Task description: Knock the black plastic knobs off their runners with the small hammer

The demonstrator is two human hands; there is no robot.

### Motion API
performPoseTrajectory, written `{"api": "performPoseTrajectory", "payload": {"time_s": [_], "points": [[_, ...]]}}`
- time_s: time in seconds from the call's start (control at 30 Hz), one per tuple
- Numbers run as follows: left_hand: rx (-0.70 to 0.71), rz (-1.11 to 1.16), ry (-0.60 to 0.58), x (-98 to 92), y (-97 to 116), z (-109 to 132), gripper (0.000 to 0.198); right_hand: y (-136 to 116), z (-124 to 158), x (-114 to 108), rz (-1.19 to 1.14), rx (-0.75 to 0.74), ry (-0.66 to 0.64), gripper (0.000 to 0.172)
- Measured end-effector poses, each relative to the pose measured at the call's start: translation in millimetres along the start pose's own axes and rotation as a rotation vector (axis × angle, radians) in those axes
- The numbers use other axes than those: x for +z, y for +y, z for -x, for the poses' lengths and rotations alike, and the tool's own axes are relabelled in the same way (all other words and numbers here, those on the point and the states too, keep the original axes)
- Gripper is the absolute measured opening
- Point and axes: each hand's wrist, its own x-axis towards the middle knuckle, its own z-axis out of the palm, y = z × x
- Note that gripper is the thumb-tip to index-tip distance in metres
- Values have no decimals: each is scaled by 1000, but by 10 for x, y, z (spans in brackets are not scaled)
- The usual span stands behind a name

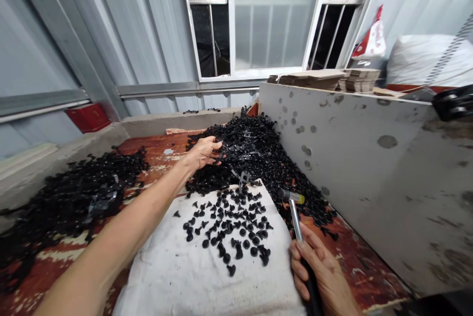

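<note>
My left hand (207,152) reaches to the left side of a big heap of black plastic parts (246,141). Its fingers are parted at the edge of the heap, with black pieces just beyond the fingertips. My right hand (320,266) is wrapped round the dark handle of a small hammer (295,215), which has a metal shaft and a black and yellow head. The hammer's head is raised, right of a white cloth (162,266). Many loose black mushroom-shaped pieces (226,225) are scattered on this cloth. A greyish connecting strip (244,180) sits at the cloth's far edge.
Another pile of black parts (99,183) covers the left of the worn red-brown tabletop (142,146). A tall grey panel (354,148) borders the right side, with stacked cardboard (360,81) behind it. A red box (87,118) stands by the wall at the back left.
</note>
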Motion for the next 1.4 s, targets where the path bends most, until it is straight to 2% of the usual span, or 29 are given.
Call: {"api": "performPoseTrajectory", "payload": {"time_s": [0.2,0.43,0.63,0.77,0.93,1.03,1.13,1.3,1.4], "points": [[-6,-10,59,-21,11,7,15,56,-67,-70,-18,-27,-22,55],[-86,-63,-17,105,-76,68,15,-4,-16,-36,-55,-24,-26,49],[-148,-83,-66,110,-146,184,20,-45,-7,-29,-49,0,-32,48],[-178,-72,-186,306,-214,436,18,-96,-22,-12,-57,5,-52,50],[-159,-123,-474,818,-370,856,15,-120,-12,-31,-95,-41,-59,53],[-137,-162,-562,1040,-445,1003,17,-106,8,-71,-77,1,-91,51],[-193,-94,-607,1097,-476,1009,25,-97,12,-108,-107,-11,-102,47],[-406,91,-720,1021,-509,954,54,-103,-13,-161,-257,-30,-120,48],[-498,119,-743,984,-531,975,60,-107,-17,-176,-311,-36,-101,49]]}}
